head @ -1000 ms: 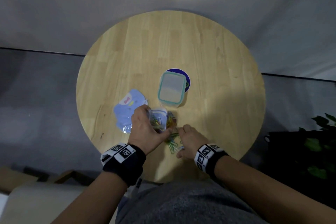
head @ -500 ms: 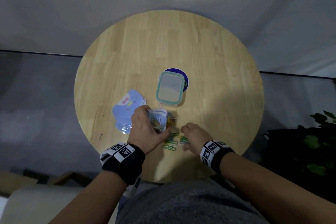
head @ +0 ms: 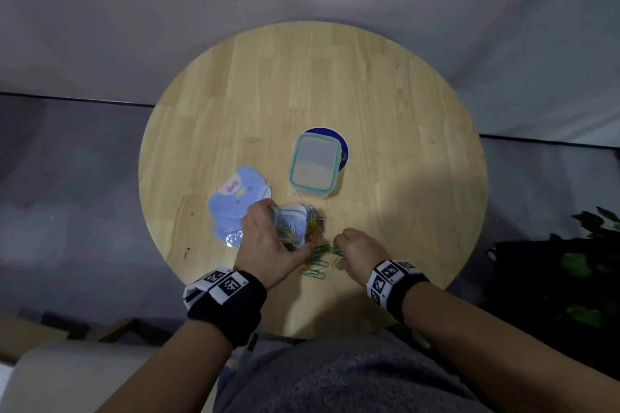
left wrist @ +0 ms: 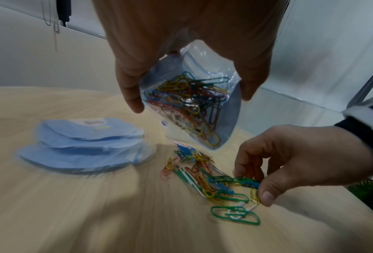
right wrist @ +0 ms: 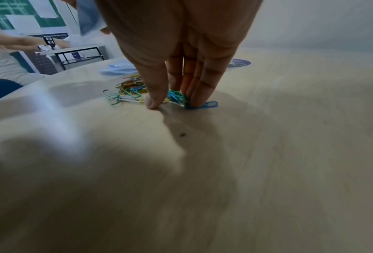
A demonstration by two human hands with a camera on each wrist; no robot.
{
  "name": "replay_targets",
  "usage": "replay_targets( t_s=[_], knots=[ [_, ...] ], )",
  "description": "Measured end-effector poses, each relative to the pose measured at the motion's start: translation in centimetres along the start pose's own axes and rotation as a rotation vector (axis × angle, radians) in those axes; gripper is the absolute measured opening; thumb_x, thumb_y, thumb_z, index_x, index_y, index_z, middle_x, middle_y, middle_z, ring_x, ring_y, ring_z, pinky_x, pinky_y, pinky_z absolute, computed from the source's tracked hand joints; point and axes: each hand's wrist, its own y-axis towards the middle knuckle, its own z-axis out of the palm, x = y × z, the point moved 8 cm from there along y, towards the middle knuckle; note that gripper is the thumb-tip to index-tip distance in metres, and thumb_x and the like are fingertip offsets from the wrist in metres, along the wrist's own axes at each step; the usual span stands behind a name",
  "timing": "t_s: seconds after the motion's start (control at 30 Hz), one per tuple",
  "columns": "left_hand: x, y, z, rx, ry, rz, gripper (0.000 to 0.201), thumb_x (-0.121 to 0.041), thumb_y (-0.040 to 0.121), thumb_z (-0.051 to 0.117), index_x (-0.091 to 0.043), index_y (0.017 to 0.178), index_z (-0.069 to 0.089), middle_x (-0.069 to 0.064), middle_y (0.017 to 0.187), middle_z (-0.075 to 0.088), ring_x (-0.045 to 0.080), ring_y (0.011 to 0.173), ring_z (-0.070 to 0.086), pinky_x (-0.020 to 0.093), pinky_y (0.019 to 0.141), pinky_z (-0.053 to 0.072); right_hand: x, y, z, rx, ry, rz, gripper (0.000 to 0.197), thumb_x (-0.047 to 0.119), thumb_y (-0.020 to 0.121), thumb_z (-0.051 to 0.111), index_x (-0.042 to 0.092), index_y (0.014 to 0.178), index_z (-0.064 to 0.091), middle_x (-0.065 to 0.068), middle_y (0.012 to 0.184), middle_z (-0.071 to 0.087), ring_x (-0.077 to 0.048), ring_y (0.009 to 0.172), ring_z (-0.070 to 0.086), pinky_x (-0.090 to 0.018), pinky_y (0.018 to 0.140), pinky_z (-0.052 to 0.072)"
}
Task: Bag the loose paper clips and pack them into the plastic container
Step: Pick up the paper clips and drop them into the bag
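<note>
My left hand [head: 268, 238] grips a clear plastic bag [head: 292, 225] partly filled with coloured paper clips, tilted just above the round wooden table [head: 402, 144]. In the left wrist view the bag [left wrist: 190, 106] hangs between thumb and fingers. Loose paper clips [head: 315, 266] lie below it near the table's front edge. My right hand [head: 339, 251] pinches a bunch of green and blue clips from that pile [left wrist: 202, 179] against the table, thumb and fingers curled [right wrist: 172, 101]. The plastic container [head: 313, 166], teal-rimmed with its lid on, stands behind the bag.
A stack of blue penguin-print bags [head: 235, 204] lies left of my left hand. The container rests on a dark blue round sticker [head: 343, 147]. A plant [head: 590, 245] stands right of the table. Another person works at a far table [right wrist: 30, 42].
My right hand has left the bag's mouth, gone down to the loose pile and closed on a bunch of clips. The left hand keeps holding the bag in place.
</note>
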Motion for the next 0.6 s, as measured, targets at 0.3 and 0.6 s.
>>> replay_targets(
  t_s=[0.3,0.6],
  knots=[
    [0.2,0.0,0.1,0.007,0.006,-0.003,0.083,-0.057,0.052,0.063,-0.009,0.114,0.036,0.000,0.106,0.034,0.022,0.100,0.038,0.031,0.084,0.036,0.8,-0.7,1.1,0.011,-0.106,-0.019,0.017,0.012,0.083,0.056,0.010,0.100,0.056,-0.011,0.106,0.058,-0.033,0.102,0.055,-0.042,0.075,0.052],
    [-0.2,0.0,0.2,0.003,-0.010,0.012,0.079,-0.056,0.050,0.062,-0.012,0.110,0.036,0.002,0.102,0.036,0.020,0.094,0.037,0.036,0.082,0.039,-0.5,-0.7,-0.6,-0.027,0.105,0.097,0.015,0.007,0.087,0.052,0.004,0.101,0.056,-0.017,0.107,0.059,-0.035,0.101,0.056,-0.036,0.081,0.046]
  ],
)
